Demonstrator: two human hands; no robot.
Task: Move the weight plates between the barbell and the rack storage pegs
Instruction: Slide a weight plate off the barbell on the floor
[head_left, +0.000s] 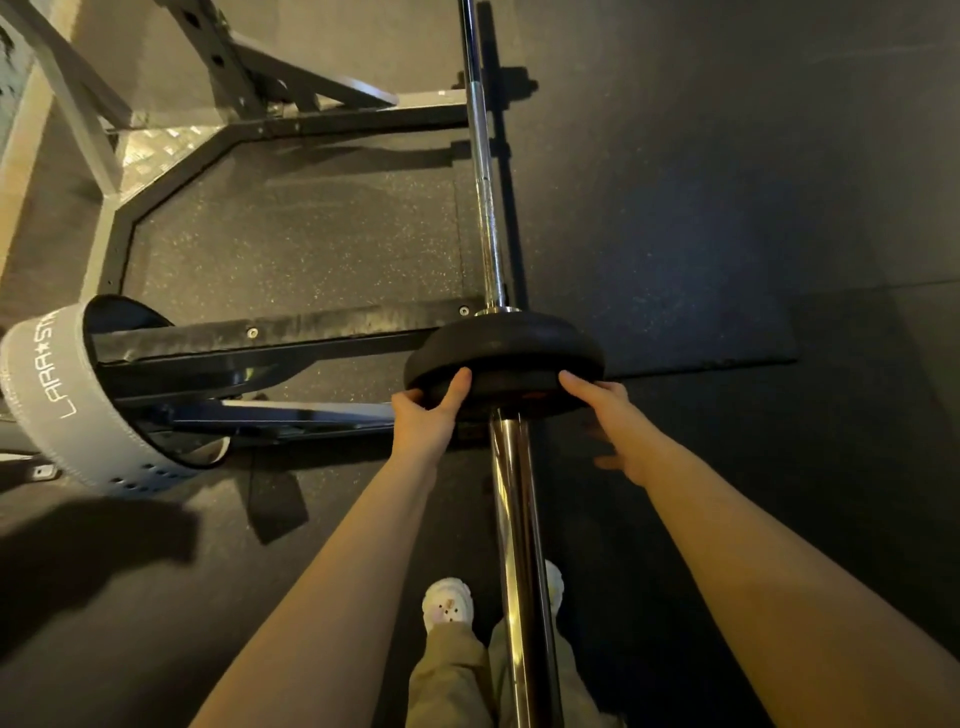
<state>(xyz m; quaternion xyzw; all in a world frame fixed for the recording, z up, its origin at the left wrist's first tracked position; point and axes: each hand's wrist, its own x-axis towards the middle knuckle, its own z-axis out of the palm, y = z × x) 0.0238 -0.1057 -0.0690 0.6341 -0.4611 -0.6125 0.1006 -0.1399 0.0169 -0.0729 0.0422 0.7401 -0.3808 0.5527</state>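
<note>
Head view: dark speckled rubber floor under rack base.

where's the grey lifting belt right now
In the head view the grey lifting belt hangs at far left, looped around a black rack beam, left of the black weight plate.

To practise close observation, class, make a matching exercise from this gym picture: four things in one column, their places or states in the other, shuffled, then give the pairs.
Things:
1. Round black rubber weight plate
2. Grey lifting belt with white lettering
3. Chrome steel barbell sleeve
4. White clog shoe

Places or states:
A. On the dark floor, bottom centre
B. Hung on the black rack at far left
C. Gripped at both edges by the left hand and right hand
D. Running bare from the plate toward the camera

Pairs: 1-C, 2-B, 3-D, 4-A
</note>
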